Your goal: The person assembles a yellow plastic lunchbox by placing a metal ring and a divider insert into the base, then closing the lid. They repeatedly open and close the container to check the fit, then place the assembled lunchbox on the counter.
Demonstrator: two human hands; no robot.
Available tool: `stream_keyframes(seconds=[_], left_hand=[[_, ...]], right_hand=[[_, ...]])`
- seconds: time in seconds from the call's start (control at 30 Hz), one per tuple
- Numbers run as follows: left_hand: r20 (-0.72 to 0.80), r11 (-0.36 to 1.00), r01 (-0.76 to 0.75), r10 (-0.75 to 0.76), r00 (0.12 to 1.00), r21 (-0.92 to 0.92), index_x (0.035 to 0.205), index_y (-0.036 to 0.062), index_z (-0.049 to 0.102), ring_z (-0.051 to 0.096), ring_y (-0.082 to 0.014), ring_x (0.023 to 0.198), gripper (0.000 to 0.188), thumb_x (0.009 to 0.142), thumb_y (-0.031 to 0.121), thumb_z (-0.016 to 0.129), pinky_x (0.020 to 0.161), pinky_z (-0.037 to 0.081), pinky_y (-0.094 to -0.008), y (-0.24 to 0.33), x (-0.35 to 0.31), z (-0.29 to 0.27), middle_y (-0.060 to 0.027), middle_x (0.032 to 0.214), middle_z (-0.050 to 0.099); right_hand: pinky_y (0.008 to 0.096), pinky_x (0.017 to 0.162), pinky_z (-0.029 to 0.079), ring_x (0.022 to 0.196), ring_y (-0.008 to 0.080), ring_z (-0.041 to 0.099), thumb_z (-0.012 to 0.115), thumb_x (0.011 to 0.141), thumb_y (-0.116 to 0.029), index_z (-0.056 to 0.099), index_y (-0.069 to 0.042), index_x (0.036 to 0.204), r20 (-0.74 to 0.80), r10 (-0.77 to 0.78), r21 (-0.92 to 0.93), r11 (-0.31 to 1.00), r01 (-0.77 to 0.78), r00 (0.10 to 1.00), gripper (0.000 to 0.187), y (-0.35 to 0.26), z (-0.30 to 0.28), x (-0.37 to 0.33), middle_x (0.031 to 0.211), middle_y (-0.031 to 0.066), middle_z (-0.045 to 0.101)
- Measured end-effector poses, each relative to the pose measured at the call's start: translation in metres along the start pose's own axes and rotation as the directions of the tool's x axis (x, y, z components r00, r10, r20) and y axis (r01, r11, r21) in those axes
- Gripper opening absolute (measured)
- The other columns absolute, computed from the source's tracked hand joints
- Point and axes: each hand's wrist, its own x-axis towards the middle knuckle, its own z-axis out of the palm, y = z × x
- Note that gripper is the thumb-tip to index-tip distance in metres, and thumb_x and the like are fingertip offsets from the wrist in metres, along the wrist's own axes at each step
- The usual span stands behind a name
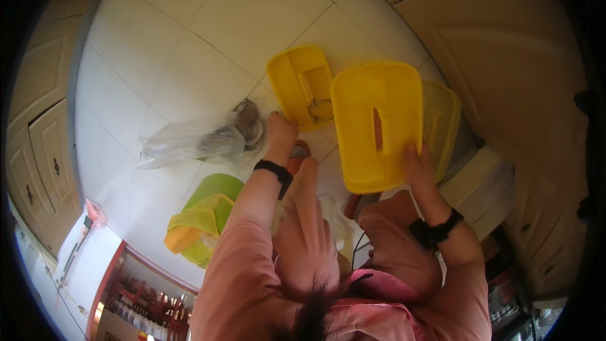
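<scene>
My left hand (282,134) is closed at the near left corner of a shallow yellow tray (285,91). This tray has compartments and a raised middle bar, and a thin metal ring (321,110) lies in it. My right hand (421,165) grips the lower right edge of a yellow lid (354,129) with a long slot in its middle. Partly behind that lid stands a clear plastic box (440,120) with a yellowish rim. Left of my left hand, a clear plastic bag (170,148) with grey metal pieces lies on the floor.
A green bin (218,191) with a yellow liner (201,211) stands beside my left forearm. Wooden cabinets line both sides, a drawer front (499,44) at right and doors (53,151) at left. A pink-ended, long-handled tool (95,213) lies at the lower left.
</scene>
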Motion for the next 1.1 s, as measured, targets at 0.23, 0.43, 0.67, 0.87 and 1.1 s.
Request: stream_keyframes(seconds=[0.23,0.43,0.67,0.87,1.1], left_hand=[[0.122,1.0,0.03,-0.029,0.992,-0.007,0.097,-0.0039,0.048,0.061,-0.0449,0.087,0.016,0.09,0.01,0.052,0.072,0.05,-0.0477,0.019,0.006,-0.017,-0.0288,0.09,0.062],[0.03,0.98,-0.193,0.195,0.98,-0.057,0.099,0.0003,0.048,0.059,-0.0463,0.085,0.015,0.089,0.01,0.053,0.071,0.047,-0.0506,0.019,-0.04,-0.064,-0.0284,0.088,0.06],[0.256,0.951,-0.275,0.304,0.918,-0.142,0.097,-0.001,0.049,0.058,-0.0461,0.087,0.017,0.086,0.011,0.055,0.074,0.046,-0.052,0.06,-0.092,-0.081,-0.0276,0.087,0.059],[0.414,0.91,-0.405,0.404,0.816,-0.088,0.098,-0.0031,0.048,0.058,-0.0467,0.087,0.022,0.086,0.013,0.055,0.075,0.046,-0.052,0.098,-0.082,-0.015,-0.0288,0.087,0.06],[0.498,0.935,-0.344,0.342,0.797,-0.092,0.099,-0.0046,0.047,0.059,-0.048,0.085,0.025,0.088,0.017,0.054,0.074,0.047,-0.0519,0.114,-0.09,0.016,-0.0309,0.088,0.062]], right_hand=[[0.0288,0.095,0.042,0.11,0.0155,0.053,0.048,0.102,-0.024,0.049,-0.006,0.133,-0.093,-0.032,0.202,0.978,0.051,0.995,0.037,-0.002,-0.093,-0.042,0.126,0.0061,0.057],[0.0311,0.094,0.045,0.113,0.0174,0.055,0.049,0.101,-0.021,0.049,-0.006,0.135,-0.315,-0.136,0.445,0.853,0.273,0.939,0.037,-0.011,-0.127,-0.066,0.129,0.0055,0.056],[0.0323,0.09,0.048,0.107,0.0181,0.058,0.054,0.099,-0.031,0.049,-0.006,0.13,-0.461,-0.005,0.541,0.791,0.285,0.887,0.04,-0.019,-0.113,-0.064,0.121,0.0062,0.059],[0.0323,0.089,0.048,0.107,0.0182,0.059,0.053,0.099,-0.031,0.05,-0.004,0.129,-0.437,-0.119,0.537,0.76,0.365,0.891,0.04,-0.024,-0.112,-0.063,0.121,0.0075,0.059],[0.0338,0.094,0.047,0.113,0.0203,0.056,0.052,0.1,-0.026,0.047,-0.004,0.133,-0.406,-0.115,0.519,0.787,0.333,0.907,0.04,-0.019,-0.112,-0.063,0.127,0.0075,0.056]])
